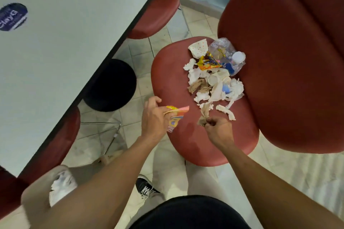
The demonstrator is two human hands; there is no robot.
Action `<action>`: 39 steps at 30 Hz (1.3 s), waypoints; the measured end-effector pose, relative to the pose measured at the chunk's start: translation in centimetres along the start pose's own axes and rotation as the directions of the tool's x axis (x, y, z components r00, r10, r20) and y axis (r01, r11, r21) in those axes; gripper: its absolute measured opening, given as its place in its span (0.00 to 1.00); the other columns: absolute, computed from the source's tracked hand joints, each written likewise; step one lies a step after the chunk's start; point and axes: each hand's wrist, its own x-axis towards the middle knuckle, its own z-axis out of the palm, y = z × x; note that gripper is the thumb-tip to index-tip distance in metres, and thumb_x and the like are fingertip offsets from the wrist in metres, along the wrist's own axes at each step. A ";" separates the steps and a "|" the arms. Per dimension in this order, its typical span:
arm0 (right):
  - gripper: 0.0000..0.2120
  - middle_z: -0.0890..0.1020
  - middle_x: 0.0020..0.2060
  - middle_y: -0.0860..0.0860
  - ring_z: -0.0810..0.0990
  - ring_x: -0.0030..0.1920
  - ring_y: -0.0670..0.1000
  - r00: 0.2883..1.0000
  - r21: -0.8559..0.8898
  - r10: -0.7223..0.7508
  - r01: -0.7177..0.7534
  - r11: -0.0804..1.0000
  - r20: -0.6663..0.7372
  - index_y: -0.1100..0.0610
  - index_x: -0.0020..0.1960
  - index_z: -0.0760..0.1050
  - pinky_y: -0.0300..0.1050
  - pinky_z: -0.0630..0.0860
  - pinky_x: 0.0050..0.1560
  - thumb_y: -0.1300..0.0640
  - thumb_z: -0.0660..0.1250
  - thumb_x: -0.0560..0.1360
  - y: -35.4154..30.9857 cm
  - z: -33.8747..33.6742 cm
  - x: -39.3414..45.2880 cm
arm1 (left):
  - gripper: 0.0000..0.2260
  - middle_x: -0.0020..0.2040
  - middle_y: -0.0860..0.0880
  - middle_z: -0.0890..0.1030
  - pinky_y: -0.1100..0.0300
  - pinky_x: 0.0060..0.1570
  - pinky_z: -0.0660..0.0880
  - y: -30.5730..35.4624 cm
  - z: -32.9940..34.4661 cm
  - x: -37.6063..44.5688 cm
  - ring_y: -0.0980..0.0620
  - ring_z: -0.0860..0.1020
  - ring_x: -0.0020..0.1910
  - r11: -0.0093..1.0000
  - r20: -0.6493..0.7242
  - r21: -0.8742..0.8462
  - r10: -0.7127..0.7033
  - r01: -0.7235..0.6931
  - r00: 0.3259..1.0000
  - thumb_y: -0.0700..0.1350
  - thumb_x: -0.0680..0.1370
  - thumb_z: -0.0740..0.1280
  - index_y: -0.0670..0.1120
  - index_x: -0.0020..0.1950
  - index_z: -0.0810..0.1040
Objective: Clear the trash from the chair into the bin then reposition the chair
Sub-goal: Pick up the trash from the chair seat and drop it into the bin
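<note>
A red chair (pixel 178 83) stands in front of me with a heap of trash on its seat: crumpled tissues (pixel 214 87), a crushed plastic bottle (pixel 226 55), an orange snack wrapper (pixel 207 63) and a dotted paper cup (pixel 198 47). My left hand (pixel 153 118) holds a yellow and pink wrapper (pixel 176 112) over the seat's near left edge. My right hand (pixel 219 129) pinches a brown tissue strip (pixel 203 117) at the near end of the heap. A black round bin (pixel 111 85) sits on the floor left of the chair, partly under the table.
A pale grey table (pixel 65 42) with a blue sticker (pixel 13 16) fills the left. More red chairs stand around it, one at the far end (pixel 158 11) and one near its front corner (pixel 61 145). The chair's tall backrest (pixel 279 61) rises on the right. Tiled floor (pixel 307 176) lies below.
</note>
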 end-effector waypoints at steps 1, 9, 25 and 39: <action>0.08 0.84 0.40 0.51 0.81 0.39 0.50 1.000 -0.009 -0.009 0.010 1.000 0.017 0.55 0.49 0.83 0.36 0.76 0.43 0.61 0.67 0.73 -0.7 0.9 -0.8 | 0.08 0.51 0.45 0.75 0.59 0.51 0.67 -1.0 -0.9 -0.8 0.48 0.71 0.52 0.999 -0.007 -0.006 -0.046 0.046 0.999 0.47 0.72 0.72 0.44 0.46 0.85; 0.07 0.81 0.31 0.46 0.78 0.32 0.43 0.977 -0.136 -0.173 0.190 0.972 0.127 0.52 0.42 0.84 0.28 0.70 0.31 0.59 0.67 0.71 -5.6 8.5 -7.3 | 0.07 0.46 0.50 0.84 0.54 0.47 0.76 -9.6 -7.2 -7.9 0.47 0.80 0.46 0.883 -0.076 -0.209 -0.444 0.421 0.893 0.46 0.73 0.70 0.50 0.49 0.83; 0.08 0.83 0.41 0.52 0.78 0.35 0.47 0.822 -0.261 -0.303 0.465 0.846 0.482 0.55 0.51 0.82 0.37 0.71 0.33 0.61 0.66 0.75 -10.5 23.3 -17.6 | 0.04 0.39 0.54 0.82 0.58 0.41 0.72 -22.6 -15.6 -23.0 0.51 0.79 0.41 0.621 -0.256 -0.502 -0.772 0.602 0.582 0.49 0.73 0.68 0.50 0.45 0.81; 0.07 0.73 0.28 0.42 0.69 0.29 0.41 0.712 -0.302 -0.345 0.613 0.731 0.611 0.56 0.43 0.82 0.27 0.64 0.28 0.64 0.67 0.72 -11.2 33.5 -24.0 | 0.08 0.41 0.50 0.81 0.61 0.45 0.72 -33.1 -19.0 -30.4 0.49 0.79 0.41 0.429 -0.269 -0.663 -0.901 0.614 0.339 0.40 0.72 0.69 0.47 0.50 0.81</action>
